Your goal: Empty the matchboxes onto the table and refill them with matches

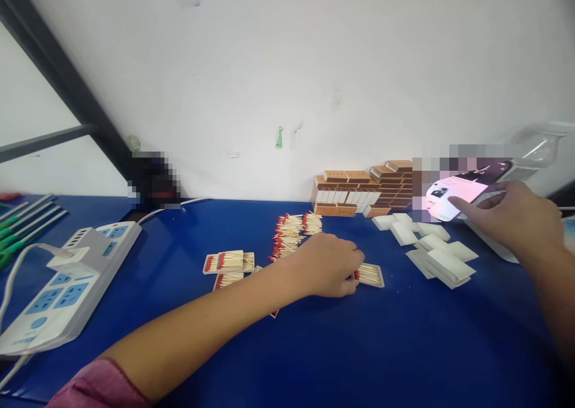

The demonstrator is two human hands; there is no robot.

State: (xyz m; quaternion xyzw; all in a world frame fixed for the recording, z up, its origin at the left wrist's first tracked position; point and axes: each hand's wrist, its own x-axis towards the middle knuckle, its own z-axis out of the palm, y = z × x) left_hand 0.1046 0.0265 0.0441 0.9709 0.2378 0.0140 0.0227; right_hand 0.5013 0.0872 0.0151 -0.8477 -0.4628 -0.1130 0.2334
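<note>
My left hand (330,265) reaches across the blue table with its fingers closed on the left end of a matchbox tray (371,274) filled with red-tipped matches. The fingers hide part of that tray. Behind the hand lie loose piles of matches (287,235). More filled trays (230,260) are stacked left of the hand, partly covered by my forearm. On the right, my right hand (516,216) grips a smartphone (462,193) with a lit screen, tilted above the table. Several white empty trays (449,264) lie in a loose heap below the phone.
Brown matchbox sleeves (359,192) stand stacked against the white wall. A white power strip (67,294) with a plugged-in adapter and cables sits at the left, near green-handled tools (18,234). A clear plastic container (539,147) stands behind my right hand.
</note>
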